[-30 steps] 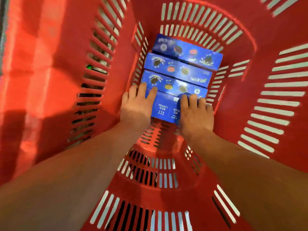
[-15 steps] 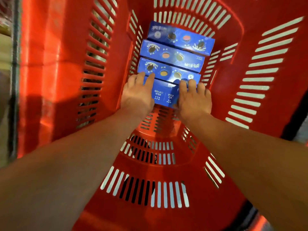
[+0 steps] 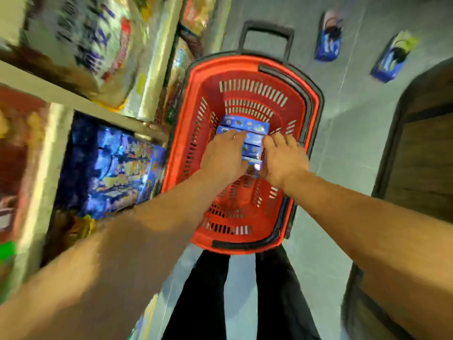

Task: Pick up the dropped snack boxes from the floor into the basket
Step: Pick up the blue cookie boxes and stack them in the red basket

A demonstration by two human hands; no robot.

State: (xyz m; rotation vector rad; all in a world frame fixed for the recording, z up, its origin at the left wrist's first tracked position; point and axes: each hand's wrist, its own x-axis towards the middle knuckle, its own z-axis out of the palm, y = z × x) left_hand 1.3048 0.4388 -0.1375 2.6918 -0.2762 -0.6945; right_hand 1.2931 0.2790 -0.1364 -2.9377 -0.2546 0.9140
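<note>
Head camera looks down into a red plastic basket (image 3: 191, 143) in the middle of the frame. Its walls have lots of thin slots, and a black handle (image 3: 267, 38) sticks up at the top edge. Blue cardboard snack boxes (image 3: 247, 125) sit in a neat row on the bottom, long sides running left to right across the frame.

Both hands hang over those boxes. The left hand (image 3: 224, 155) has its fingers straight out, lying flat over the boxes. The right hand (image 3: 282, 160) has its fingers spread and loose. Neither hand seems to grip a box, but the picture is blurry, so touching or just above is hard to tell.

Two more blue snack packs lie on the grey floor at the upper right of the frame: the nearer pack (image 3: 328, 38) and the far pack (image 3: 392, 60). They look flat and shiny, with long sides pointing up the frame. They are well apart from the basket, on the right hand's side, so that hand probably has the shorter reach.

Shelves (image 3: 61, 94) full of bright bags fill the left side. Black trouser legs (image 3: 213, 290) show at the bottom.
</note>
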